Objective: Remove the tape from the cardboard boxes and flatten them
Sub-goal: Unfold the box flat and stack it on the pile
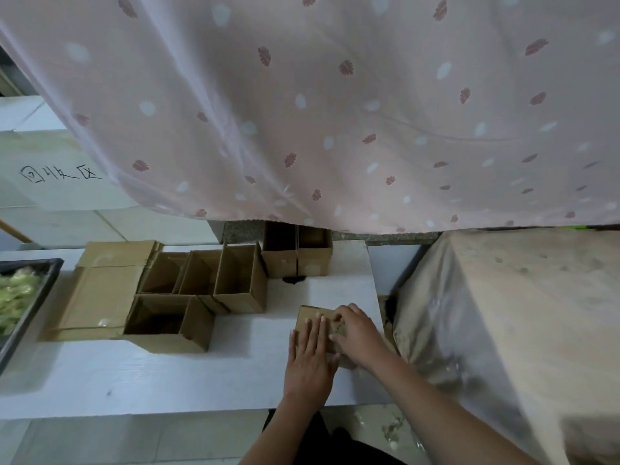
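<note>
A small brown cardboard box (310,315) lies on the white table (167,377) near its right edge. My left hand (310,359) lies flat on the box with straight fingers, pressing it down. My right hand (357,332) rests on the box's right part, fingers bent over the top; whether it pinches tape is hidden. Several open cardboard boxes (235,280) stand in a cluster to the left and behind. A flattened box (100,293) lies at the cluster's left side.
A pink patterned curtain (335,112) hangs over the table's far side. A large covered block (520,313) stands close on the right. A dark tray (20,297) with greenish scraps sits at the left edge. Crumpled clear tape bits (392,431) lie on the floor.
</note>
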Demonstrator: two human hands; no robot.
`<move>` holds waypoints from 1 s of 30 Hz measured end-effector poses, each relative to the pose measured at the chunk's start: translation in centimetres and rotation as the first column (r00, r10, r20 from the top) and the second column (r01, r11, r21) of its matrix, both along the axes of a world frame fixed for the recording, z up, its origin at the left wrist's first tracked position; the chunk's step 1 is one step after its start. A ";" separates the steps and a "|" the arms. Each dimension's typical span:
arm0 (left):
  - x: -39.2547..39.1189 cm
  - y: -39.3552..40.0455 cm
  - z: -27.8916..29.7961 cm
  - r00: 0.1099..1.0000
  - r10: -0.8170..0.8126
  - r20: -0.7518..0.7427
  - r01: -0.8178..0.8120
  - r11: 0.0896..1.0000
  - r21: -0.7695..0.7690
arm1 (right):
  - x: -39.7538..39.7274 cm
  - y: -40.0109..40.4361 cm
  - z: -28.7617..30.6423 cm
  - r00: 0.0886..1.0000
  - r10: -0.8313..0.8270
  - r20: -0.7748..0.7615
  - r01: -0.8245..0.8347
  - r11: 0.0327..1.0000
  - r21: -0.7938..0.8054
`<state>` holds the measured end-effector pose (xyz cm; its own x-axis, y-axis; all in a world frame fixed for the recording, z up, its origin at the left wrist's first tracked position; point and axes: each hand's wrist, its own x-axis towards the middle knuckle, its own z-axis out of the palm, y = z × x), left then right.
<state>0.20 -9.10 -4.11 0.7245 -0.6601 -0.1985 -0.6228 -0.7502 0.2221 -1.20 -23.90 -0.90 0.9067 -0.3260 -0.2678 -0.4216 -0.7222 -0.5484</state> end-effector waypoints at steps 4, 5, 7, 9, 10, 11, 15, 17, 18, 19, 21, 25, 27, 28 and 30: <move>-0.2 -0.2 0.2 0.998 -0.023 0.064 0.022 1.000 0.015 | 0.5 -0.3 -0.2 0.999 -0.037 -0.016 0.037 0.999 0.037; -0.2 -0.2 0.4 0.998 -0.018 0.054 0.016 0.999 0.032 | 0.5 -0.5 -0.2 0.999 -0.032 -0.019 0.033 0.999 0.037; -0.2 -0.4 0.7 0.999 0.012 0.038 -0.014 0.998 0.055 | 0.8 -0.6 -0.3 0.999 -0.030 -0.023 0.030 0.999 0.031; -0.3 -0.5 1.1 0.999 0.012 0.036 -0.015 0.996 0.083 | 1.1 -0.4 -0.3 0.999 -0.043 -0.027 0.044 0.999 0.031; -0.3 -0.6 1.1 0.998 0.016 0.058 -0.020 0.997 0.072 | 1.2 -0.2 -0.3 0.998 -0.054 -0.031 0.056 0.998 0.038; -0.3 -0.6 1.1 0.997 0.028 0.074 -0.033 0.998 0.055 | 1.3 -0.1 -0.3 0.997 -0.065 -0.036 0.067 0.997 0.046; 0.0 -0.6 0.7 0.995 0.055 0.087 -0.060 0.997 0.049 | 1.2 -0.1 -0.3 0.994 -0.099 -0.042 0.104 0.986 0.131; 0.0 -0.7 0.6 0.996 0.055 0.075 -0.059 0.997 0.047 | 0.9 -0.4 0.0 0.993 -0.114 -0.023 0.117 0.975 0.189; 0.0 -0.8 0.6 0.996 0.065 0.061 -0.068 0.997 0.048 | 0.6 -0.6 0.2 0.993 -0.121 -0.014 0.121 0.969 0.217; 0.0 -0.8 0.4 0.995 0.077 0.062 -0.079 0.996 0.039 | 0.3 -0.9 0.3 0.992 -0.127 -0.008 0.126 0.961 0.246; 0.1 -0.8 -0.2 0.995 0.080 0.055 -0.080 0.997 0.007 | -0.5 -1.4 0.4 0.986 -0.167 -0.020 0.165 0.933 0.321; 0.1 -1.0 -0.7 0.996 0.080 0.041 -0.079 0.997 -0.020 | -1.9 -2.7 0.4 0.919 -0.393 -0.042 0.368 0.813 0.451; 0.0 -1.1 -0.7 0.996 0.084 -0.032 -0.085 0.996 -0.023 | -2.3 -3.7 0.5 0.851 -0.525 -0.032 0.475 0.739 0.477; 0.1 -1.1 -0.7 0.994 0.090 -0.069 -0.092 0.996 -0.020 | -2.5 -4.1 0.5 0.804 -0.593 -0.031 0.534 0.699 0.476; 0.1 -1.2 -0.5 0.992 0.103 -0.080 -0.101 0.995 0.024 | -3.0 -4.7 0.6 0.717 -0.695 -0.050 0.635 0.622 0.458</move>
